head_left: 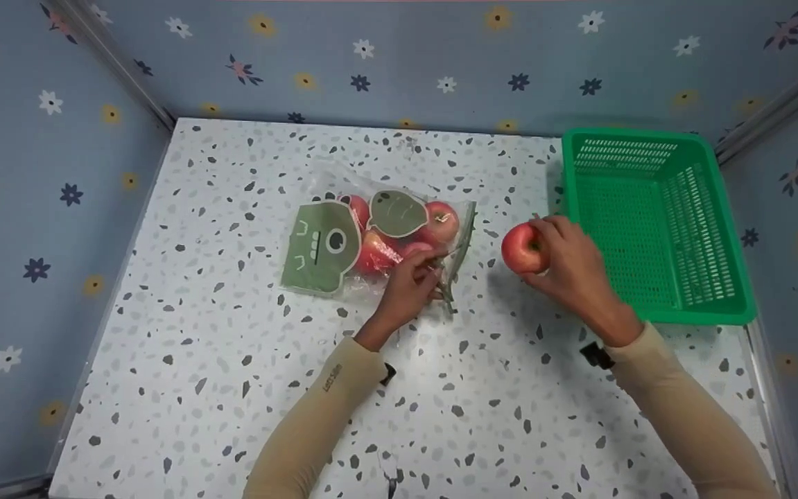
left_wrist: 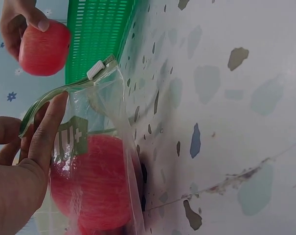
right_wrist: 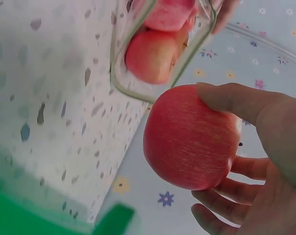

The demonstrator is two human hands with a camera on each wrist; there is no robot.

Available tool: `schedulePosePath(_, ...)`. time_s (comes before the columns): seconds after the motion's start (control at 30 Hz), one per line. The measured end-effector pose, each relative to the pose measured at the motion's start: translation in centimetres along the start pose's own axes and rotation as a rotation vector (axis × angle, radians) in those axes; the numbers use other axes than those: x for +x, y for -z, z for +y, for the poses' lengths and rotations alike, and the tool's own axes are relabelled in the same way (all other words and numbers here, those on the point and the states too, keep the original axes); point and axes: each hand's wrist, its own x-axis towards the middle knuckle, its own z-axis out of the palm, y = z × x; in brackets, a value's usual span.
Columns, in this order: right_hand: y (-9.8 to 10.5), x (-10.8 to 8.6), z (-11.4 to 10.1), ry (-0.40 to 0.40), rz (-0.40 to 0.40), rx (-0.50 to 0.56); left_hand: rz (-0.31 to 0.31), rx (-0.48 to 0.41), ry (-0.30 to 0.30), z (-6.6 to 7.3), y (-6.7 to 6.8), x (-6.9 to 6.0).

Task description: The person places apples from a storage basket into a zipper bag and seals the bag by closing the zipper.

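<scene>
Held apple (head_left: 523, 249): raised off the table (head_left: 399, 423), between the bag (head_left: 317, 249) and the green basket (head_left: 737, 249); its palm side is partly covered.
Right grip (head_left: 570, 262): fingers and thumb clamped round the held apple; some fingers are hidden beneath the hand in the head view.
Left grip (head_left: 409, 285): pinching the zip edge (left_wrist: 55, 90) at the bag's mouth; the right wrist view shows just a cut-off bit of it.
Bagged apples (head_left: 376, 254): at least 4 show; printed patches and glare mask parts, so the full count is unclear.
Basket edges: cropped at the top in the left wrist view, only blurred green in the right wrist view's lower left.
Sleeves (head_left: 326, 409): beige, cut off by the head view's lower border.
Stem end: facing up, leaning toward the right palm.
Bag's long axis: roughly left to right, mouth toward the basket.
</scene>
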Motion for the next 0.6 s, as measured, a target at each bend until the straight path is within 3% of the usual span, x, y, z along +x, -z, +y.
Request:
schedulePosePath(0.27,-2.2,-0.3,-1.5,0.013,-0.022,0.038,0.004,0.009,0.008,0.2,0.1,-0.1)
schedulePosePath(0.6,-4.7,0.0,-2.4,0.012,-0.039,0.047,0.031,0.042,-0.040,0.6,0.0,-0.1)
